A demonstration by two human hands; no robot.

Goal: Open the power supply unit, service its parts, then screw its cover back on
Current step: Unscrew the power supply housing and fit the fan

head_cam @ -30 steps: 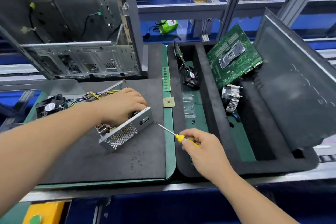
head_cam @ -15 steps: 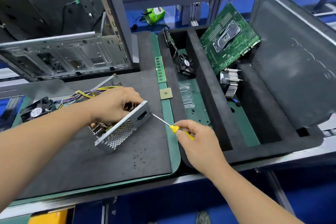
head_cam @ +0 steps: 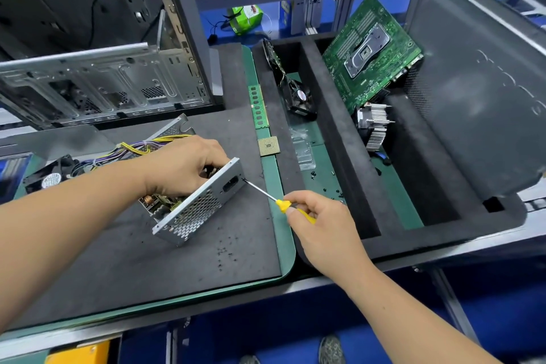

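The left hand (head_cam: 183,165) clasps the open grey perforated-metal power supply unit (head_cam: 198,204) on the table's dark mat (head_cam: 118,260). The right hand (head_cam: 322,224), just right of it, grasps a yellow-handled screwdriver (head_cam: 283,204), its tip touching the unit's end plate.

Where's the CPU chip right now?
The CPU chip lies flat on the green mat strip, centre of the head view, just below the RAM stick and beyond the screwdriver.

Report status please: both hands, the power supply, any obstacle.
Left hand grips power supply unit. Right hand holds screwdriver, tip at its end-panel corner. Nothing in the way.
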